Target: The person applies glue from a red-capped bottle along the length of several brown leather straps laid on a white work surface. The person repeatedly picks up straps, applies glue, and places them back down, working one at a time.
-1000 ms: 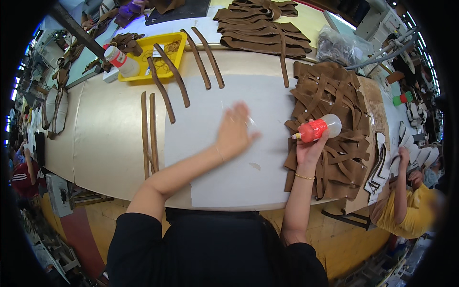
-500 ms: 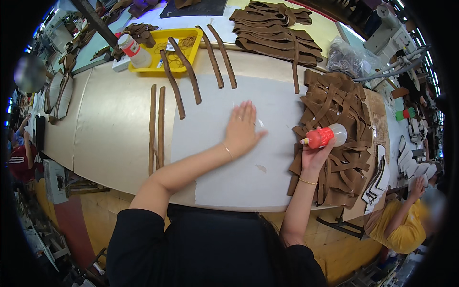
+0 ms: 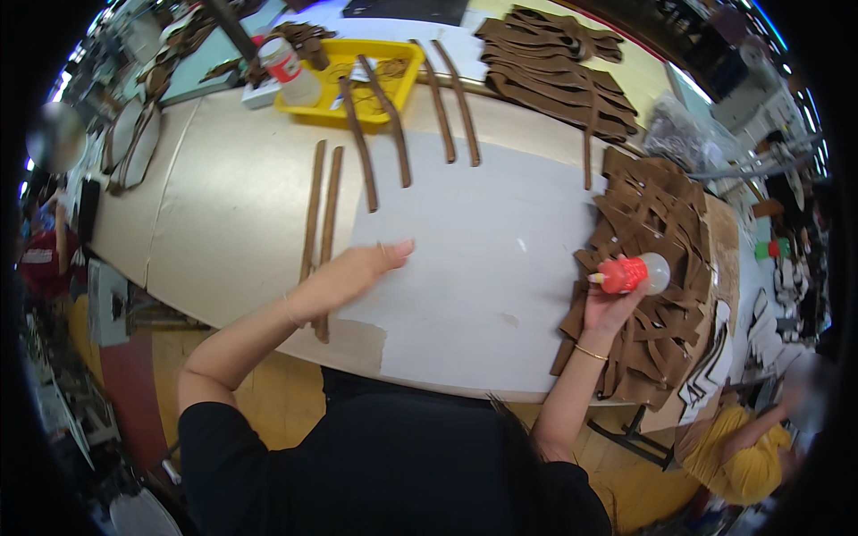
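Note:
My right hand (image 3: 612, 308) is wrapped round a squeeze bottle (image 3: 657, 273) with a red band and a pale nozzle pointing left. It holds the bottle lying sideways over the left edge of a heap of brown strips (image 3: 643, 210). My left hand (image 3: 353, 275) is over the left edge of a grey sheet (image 3: 465, 268), beside two long brown strips (image 3: 315, 201) laid side by side. Motion smears its fingers, so I cannot make out whether they are closed. More brown strips (image 3: 357, 147) lie at the far side, some reaching onto the sheet.
A yellow tray (image 3: 338, 116) with rubber bands stands at the far left, a white bottle with a red label (image 3: 295, 76) in it. Stacked brown bands (image 3: 554, 67) and a plastic bag (image 3: 684, 129) lie at the back. A person in yellow (image 3: 733, 451) is at the right.
My left hand has lifted from the middle of the grey sheet and moved left toward the two strips. My right hand keeps hold of the squeeze bottle. The whole view has shifted slightly.

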A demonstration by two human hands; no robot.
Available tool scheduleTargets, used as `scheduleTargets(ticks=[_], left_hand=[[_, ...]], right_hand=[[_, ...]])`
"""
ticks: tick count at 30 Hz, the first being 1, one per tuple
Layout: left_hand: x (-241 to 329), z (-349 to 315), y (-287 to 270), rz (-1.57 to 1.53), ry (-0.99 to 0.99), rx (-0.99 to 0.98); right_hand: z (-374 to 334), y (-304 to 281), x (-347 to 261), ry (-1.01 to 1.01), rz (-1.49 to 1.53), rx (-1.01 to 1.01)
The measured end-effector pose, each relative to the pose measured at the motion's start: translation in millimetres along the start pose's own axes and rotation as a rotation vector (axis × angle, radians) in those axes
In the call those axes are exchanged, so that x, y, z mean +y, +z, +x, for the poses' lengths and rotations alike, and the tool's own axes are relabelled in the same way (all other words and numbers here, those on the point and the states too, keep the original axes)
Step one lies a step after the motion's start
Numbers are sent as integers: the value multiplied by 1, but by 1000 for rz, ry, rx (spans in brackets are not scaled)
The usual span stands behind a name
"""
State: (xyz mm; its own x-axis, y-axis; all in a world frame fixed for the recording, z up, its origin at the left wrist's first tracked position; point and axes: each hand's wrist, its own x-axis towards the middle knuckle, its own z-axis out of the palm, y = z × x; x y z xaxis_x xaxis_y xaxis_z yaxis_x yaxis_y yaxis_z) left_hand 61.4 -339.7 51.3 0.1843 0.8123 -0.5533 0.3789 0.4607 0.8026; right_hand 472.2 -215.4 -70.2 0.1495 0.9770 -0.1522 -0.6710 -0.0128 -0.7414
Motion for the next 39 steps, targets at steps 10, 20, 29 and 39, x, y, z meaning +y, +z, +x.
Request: scheduleTargets(ticks=[10, 20, 29, 39], left_hand=[[-10, -31, -33, -1382, 287, -74], [-41, -17, -29, -954, 293, 184], [-51, 18, 81, 1062, 359, 458], [-66, 10, 84, 810, 325, 406]], right_hand=[[-1, 7, -5, -4, -51, -14], [-2, 5, -8, 4, -10, -44], [-5, 19, -3, -61, -64, 46], [-10, 19, -5, -46, -46, 18]])
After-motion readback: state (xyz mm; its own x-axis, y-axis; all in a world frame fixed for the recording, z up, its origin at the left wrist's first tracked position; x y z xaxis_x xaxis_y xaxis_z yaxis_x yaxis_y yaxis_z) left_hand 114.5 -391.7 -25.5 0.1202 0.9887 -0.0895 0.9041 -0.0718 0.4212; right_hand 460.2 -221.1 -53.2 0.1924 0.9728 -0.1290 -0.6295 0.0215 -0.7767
